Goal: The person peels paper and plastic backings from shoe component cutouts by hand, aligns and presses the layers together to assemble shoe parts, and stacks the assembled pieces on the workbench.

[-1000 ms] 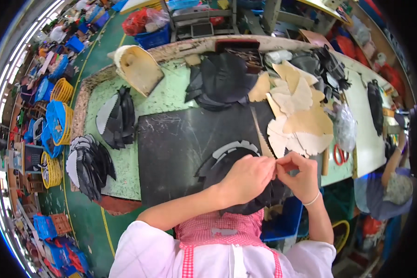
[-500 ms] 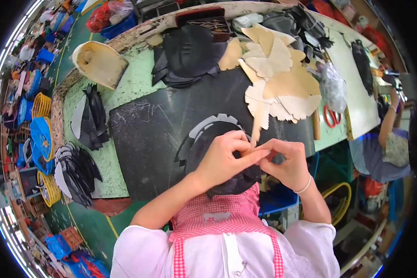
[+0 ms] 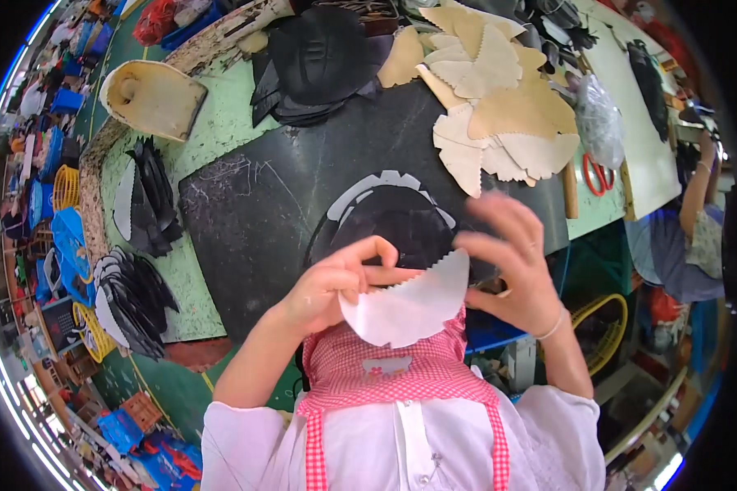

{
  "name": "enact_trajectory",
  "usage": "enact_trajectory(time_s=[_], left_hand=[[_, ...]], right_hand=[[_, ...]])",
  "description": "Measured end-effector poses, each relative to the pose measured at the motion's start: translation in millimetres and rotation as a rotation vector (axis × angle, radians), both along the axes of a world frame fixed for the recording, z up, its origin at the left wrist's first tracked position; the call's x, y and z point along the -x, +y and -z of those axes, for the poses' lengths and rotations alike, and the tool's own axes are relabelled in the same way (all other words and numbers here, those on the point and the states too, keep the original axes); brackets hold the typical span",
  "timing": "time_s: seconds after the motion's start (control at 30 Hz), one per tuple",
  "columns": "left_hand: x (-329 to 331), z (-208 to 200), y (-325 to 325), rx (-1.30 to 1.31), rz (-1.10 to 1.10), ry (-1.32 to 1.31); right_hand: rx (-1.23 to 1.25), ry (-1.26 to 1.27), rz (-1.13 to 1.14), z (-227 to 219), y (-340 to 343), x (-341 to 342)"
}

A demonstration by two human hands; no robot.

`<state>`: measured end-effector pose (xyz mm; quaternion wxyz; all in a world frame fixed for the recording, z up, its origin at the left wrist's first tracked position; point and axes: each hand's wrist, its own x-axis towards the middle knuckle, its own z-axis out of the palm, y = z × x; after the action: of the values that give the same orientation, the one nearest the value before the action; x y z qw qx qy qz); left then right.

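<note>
A pale crescent-shaped piece (image 3: pixel 409 304) with one toothed edge hangs over the pink checked apron. My left hand (image 3: pixel 327 286) pinches its left end between thumb and fingers. Close to the right end, my right hand (image 3: pixel 512 266) has its fingers spread, slightly blurred; whether a fingertip touches the piece I cannot tell. Behind both hands, at the near edge of the dark board (image 3: pixel 254 221), lies a black curved piece (image 3: pixel 389 217) with pale grey notched strips along its rim. My left hand partly covers it.
Cream toothed pieces (image 3: pixel 520 114) are heaped at the back right, black pieces (image 3: pixel 319 69) at the back centre. More black pieces (image 3: pixel 131 299) lie at the left. Red-handled scissors (image 3: pixel 598 176) and a clear plastic bag (image 3: pixel 599 123) lie right; a cream scoop-shaped container (image 3: pixel 151 102) stands far left.
My hands have moved apart from a close pinch over the black piece. A pale crescent piece now shows in my left hand, lower and nearer, while my right hand has spread its fingers.
</note>
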<state>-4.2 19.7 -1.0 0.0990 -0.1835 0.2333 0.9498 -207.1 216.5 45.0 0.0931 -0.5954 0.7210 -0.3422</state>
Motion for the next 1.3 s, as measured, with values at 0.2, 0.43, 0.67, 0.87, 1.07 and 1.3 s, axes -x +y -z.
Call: enact_trajectory(time_s=[0.2,0.43,0.67,0.87,1.07,1.3], left_hand=[[-11,-11,-32,0.421,-0.198,-0.173],[10,9,-39,1.088,-0.009,-0.433],[61,3,-93,1.938,-0.111,-0.243],[126,45,-160,2.502,-0.428,-0.241],[123,18,-142,2.177,-0.278,-0.073],[109,31,-104,1.692,-0.425,-0.078]], right_hand=[[-0.211,-0.836,0.257,30,-21,-11],[-0.445,-0.542,0.248,44,-61,4],[-0.754,0.176,0.116,38,-83,18],[-0.483,-0.010,0.055,34,-79,22],[-0.082,-0.088,0.139,31,-86,39],[0.019,0.245,0.042,72,-106,30]])
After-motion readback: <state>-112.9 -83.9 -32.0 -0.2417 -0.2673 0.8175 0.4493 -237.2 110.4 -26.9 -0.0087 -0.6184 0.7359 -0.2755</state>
